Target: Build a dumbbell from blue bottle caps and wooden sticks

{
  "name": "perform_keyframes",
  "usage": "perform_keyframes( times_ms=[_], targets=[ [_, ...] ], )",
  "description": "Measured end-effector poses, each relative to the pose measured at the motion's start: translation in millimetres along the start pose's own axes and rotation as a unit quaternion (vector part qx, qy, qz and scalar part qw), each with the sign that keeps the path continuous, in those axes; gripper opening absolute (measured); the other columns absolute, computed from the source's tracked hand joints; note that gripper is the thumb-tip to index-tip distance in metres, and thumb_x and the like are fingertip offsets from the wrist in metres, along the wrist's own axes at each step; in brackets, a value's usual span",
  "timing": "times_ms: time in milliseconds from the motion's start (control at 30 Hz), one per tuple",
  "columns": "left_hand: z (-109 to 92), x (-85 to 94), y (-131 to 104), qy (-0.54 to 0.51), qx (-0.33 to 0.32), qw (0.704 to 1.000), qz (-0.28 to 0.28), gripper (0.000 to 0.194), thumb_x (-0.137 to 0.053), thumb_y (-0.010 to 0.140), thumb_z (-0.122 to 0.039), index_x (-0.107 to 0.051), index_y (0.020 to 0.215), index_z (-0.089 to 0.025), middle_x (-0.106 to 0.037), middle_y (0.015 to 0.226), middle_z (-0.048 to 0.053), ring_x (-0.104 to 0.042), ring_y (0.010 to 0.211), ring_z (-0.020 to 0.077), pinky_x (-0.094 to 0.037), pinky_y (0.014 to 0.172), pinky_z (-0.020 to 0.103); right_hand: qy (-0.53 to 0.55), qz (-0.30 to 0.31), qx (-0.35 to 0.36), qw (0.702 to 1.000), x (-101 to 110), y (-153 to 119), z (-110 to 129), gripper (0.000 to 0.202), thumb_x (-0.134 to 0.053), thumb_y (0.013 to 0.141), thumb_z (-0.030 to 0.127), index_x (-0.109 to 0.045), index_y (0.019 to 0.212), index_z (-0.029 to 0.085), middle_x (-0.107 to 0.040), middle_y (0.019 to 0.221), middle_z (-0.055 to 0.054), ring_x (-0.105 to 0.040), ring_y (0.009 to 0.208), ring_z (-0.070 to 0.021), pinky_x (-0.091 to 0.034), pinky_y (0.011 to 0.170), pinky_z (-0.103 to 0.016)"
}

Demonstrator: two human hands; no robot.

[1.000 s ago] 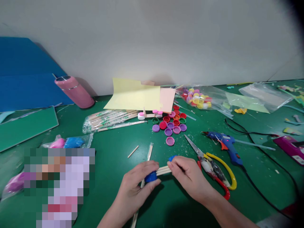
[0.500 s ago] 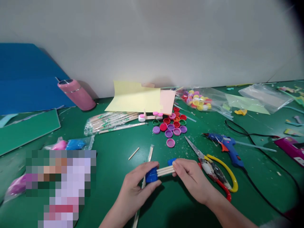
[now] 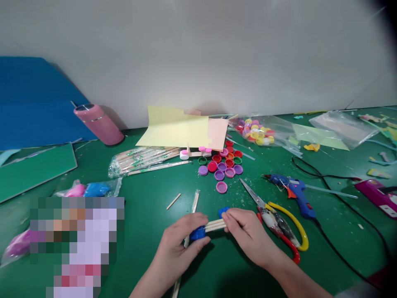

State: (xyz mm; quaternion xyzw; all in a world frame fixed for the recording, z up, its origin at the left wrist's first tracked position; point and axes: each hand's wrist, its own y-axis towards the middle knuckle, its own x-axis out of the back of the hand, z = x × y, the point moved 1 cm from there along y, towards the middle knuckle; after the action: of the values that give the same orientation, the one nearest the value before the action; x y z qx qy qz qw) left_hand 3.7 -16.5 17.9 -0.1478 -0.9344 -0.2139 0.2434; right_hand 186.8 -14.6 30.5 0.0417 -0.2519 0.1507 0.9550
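Note:
Between my hands is a small piece made of pale wooden sticks (image 3: 214, 225) laid side by side, with blue bottle caps at its ends. My left hand (image 3: 182, 238) is closed around the blue cap (image 3: 198, 233) on the left end. With thumb and fingers, my right hand (image 3: 245, 231) pinches the right end of the sticks, beside another blue cap (image 3: 223, 212) that is partly hidden by the fingers. A long wrapped pair of sticks (image 3: 195, 202) lies on the table under my left hand. Scissors (image 3: 273, 215) with red and yellow handles lie right of my right hand.
Loose coloured bottle caps (image 3: 221, 187) lie ahead, beside a small wheeled model (image 3: 197, 154). A blue glue gun (image 3: 297, 192) with its black cord is at right. Wrapped sticks (image 3: 145, 160), a pink bottle (image 3: 101, 124) and yellow paper (image 3: 176, 126) stand or lie further back.
The view has shifted very slightly. Both hands keep their grip on the stick-and-cap piece, which has barely moved.

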Motion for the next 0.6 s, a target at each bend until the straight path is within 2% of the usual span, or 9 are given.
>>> perform_keyframes(
  times_ms=[200,333,400,500,600],
  targets=[
    [1,0.4,0,-0.014,0.004,1.000,0.004,0.030,-0.064,0.069,-0.011,-0.060,0.097,-0.021,-0.068,0.092,0.004,-0.063,0.087,0.0166,-0.050,0.078,0.025,-0.016,0.003,0.000,1.000,0,1,0,0.035,-0.033,0.091,0.030,-0.040,0.059,0.018,-0.041,0.056,0.004,-0.040,0.052,-0.0102,-0.029,0.050,-0.023],
    [4,-0.1,0,-0.009,0.012,1.000,0.015,0.028,-0.063,0.070,-0.012,-0.060,0.096,-0.021,-0.068,0.092,0.004,-0.062,0.088,0.0168,-0.049,0.078,0.025,-0.015,-0.017,0.009,1.000,11,1,-2,0.035,-0.029,0.092,0.030,-0.045,0.063,0.018,-0.045,0.058,0.002,-0.043,0.055,-0.0113,-0.032,0.051,-0.023],
    [7,-0.4,0,-0.006,0.014,1.000,0.025,0.025,-0.062,0.071,-0.014,-0.060,0.096,-0.021,-0.068,0.092,0.005,-0.062,0.088,0.0173,-0.049,0.078,0.026,-0.022,-0.048,0.011,0.999,19,-1,-6,0.031,-0.030,0.091,0.029,-0.049,0.069,0.018,-0.049,0.063,0.001,-0.046,0.059,-0.0126,-0.035,0.054,-0.023],
    [11,-1.1,0,0.017,0.019,0.999,0.046,0.024,-0.060,0.073,-0.017,-0.059,0.097,-0.021,-0.068,0.093,0.006,-0.061,0.089,0.0194,-0.048,0.078,0.030,-0.059,-0.055,0.022,0.996,29,-3,-12,0.016,-0.047,0.083,0.029,-0.053,0.094,0.020,-0.054,0.083,-0.004,-0.051,0.074,-0.0164,-0.041,0.064,-0.026],
    [15,-2.2,0,0.066,0.014,0.996,0.058,0.023,-0.061,0.073,-0.020,-0.060,0.095,-0.023,-0.068,0.091,0.006,-0.058,0.095,0.0234,-0.044,0.082,0.037,-0.121,0.013,0.043,0.992,31,-2,-17,0.052,-0.061,0.072,0.028,-0.043,0.120,0.025,-0.048,0.112,-0.008,-0.046,0.100,-0.0231,-0.039,0.084,-0.035]
  ],
)
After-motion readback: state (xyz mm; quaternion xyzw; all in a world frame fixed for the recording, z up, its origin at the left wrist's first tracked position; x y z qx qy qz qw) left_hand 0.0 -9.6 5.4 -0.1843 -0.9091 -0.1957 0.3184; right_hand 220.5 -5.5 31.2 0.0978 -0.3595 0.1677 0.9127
